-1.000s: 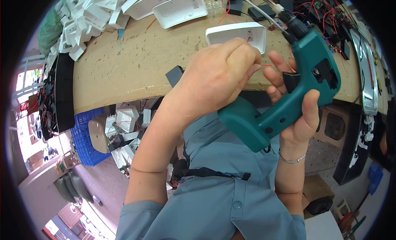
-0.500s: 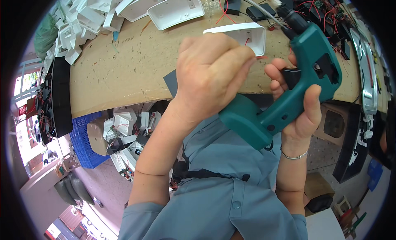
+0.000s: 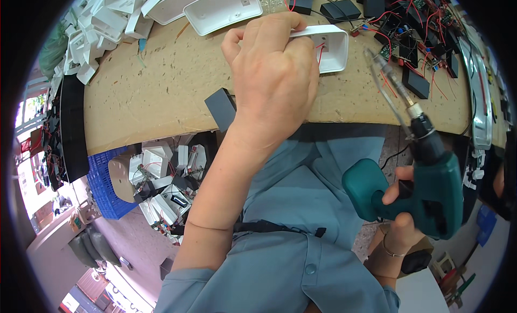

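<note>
My left hand (image 3: 272, 79) reaches over the bench, its fingers bent down around the upper rim of a shallow white plastic housing (image 3: 337, 53). A short red wire (image 3: 320, 53) shows inside this housing; the hand covers its left part. Low at the right, my right hand (image 3: 405, 235) is wrapped around the handle of a green soldering gun (image 3: 440, 192). Its metal tip and thin feed tube slant up to the left, apart from the housing. Beside my left wrist lies a black box-shaped piece (image 3: 219, 107).
White housings (image 3: 223, 12) lie along the back, with a heap (image 3: 110, 25) at far left. Black boxes, circuit boards and red wires (image 3: 417, 33) crowd the back right. Below the bench edge, a blue crate (image 3: 110, 186) stands near more white housings (image 3: 164, 205).
My right hand has carried the soldering gun down and to the right, away from the housing. My left hand has moved up onto the housing's rim.
</note>
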The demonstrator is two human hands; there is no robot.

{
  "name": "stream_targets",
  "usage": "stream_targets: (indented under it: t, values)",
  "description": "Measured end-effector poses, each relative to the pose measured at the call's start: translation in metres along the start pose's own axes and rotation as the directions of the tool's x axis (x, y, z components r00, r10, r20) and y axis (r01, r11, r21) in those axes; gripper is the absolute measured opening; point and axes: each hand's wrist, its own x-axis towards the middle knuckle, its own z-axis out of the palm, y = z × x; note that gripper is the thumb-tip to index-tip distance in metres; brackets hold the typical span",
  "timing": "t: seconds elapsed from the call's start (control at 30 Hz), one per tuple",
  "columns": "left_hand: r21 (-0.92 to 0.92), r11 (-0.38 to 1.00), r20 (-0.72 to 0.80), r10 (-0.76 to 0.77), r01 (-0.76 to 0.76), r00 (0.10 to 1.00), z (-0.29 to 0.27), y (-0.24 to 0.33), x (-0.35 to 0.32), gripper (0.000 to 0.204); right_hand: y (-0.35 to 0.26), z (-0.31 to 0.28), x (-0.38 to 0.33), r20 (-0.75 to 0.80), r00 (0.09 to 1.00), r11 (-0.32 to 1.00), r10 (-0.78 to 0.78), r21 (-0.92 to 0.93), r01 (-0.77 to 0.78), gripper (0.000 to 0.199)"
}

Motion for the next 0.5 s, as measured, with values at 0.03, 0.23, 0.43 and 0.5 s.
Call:
stream_targets:
  t: [0.03,0.23,0.43,0.5]
  values:
    - [0.000,1.000,0.001,-0.002,0.002,1.000,0.001,0.000,0.000,0.005,0.000,0.003,-0.001,-0.016,1.000,0.999,0.007,-0.051,-0.007,0.072]
    - [0.001,1.000,-0.028,0.001,-0.001,1.000,0.008,-0.003,-0.001,0.003,0.007,0.012,0.001,0.002,0.999,0.998,0.054,-0.044,-0.054,0.065]
    - [-0.009,1.000,-0.057,0.013,-0.014,0.998,0.012,-0.004,-0.002,0.005,0.014,0.015,0.009,0.041,0.999,0.999,0.031,-0.008,-0.031,0.060]
    - [0.020,0.999,-0.056,0.029,-0.028,0.998,0.012,-0.004,-0.001,0.005,0.015,0.016,0.011,0.033,0.999,0.999,0.038,0.000,-0.038,0.060]
